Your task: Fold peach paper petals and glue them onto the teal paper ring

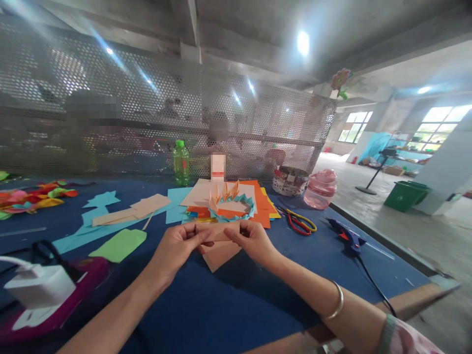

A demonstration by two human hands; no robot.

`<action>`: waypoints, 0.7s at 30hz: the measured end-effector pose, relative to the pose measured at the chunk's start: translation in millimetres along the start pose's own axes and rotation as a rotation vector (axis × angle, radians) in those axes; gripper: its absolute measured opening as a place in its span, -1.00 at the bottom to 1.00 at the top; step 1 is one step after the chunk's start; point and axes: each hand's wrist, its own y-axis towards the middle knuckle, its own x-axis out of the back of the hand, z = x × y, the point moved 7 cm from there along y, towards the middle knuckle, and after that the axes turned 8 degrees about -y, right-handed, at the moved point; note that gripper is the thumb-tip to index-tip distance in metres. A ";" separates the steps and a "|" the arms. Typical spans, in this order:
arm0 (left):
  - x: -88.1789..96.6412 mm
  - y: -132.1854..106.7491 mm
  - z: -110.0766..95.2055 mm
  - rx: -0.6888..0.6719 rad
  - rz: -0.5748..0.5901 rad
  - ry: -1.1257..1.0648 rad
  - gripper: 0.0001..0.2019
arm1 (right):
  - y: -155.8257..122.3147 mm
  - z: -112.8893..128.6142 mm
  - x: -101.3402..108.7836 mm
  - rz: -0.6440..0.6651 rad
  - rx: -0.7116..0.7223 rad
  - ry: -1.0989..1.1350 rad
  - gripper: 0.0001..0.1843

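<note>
My left hand (177,246) and my right hand (252,241) pinch a folded strip of peach paper (217,241) from both ends, with fingertips on its upper edge. A wider peach flap (221,258) hangs below the strip. Just beyond my hands stands an origami piece of orange and teal folded paper (230,204) with pointed tips, resting on a stack of coloured paper sheets (258,211). Peach paper strips (131,210) lie on teal cut paper (101,199) to the left, on the blue work table (221,314).
Red-and-yellow-handled scissors (297,220) and a blue hot glue gun (346,241) lie to the right. A green bottle (181,162), woven basket (290,181) and pink jar (320,189) stand at the back. A white charger (39,285) sits near left. A perforated metal screen (165,108) rises behind.
</note>
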 end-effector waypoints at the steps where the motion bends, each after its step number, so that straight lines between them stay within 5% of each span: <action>1: 0.4 -0.1 -0.3 0.001 -0.005 -0.006 -0.75 | -0.5 0.4 -0.2 -0.003 0.005 0.003 -0.57; 21: 2.4 3.8 13.4 0.049 0.007 -0.048 -0.66 | -3.0 4.3 -0.6 -0.004 -0.052 0.103 -0.57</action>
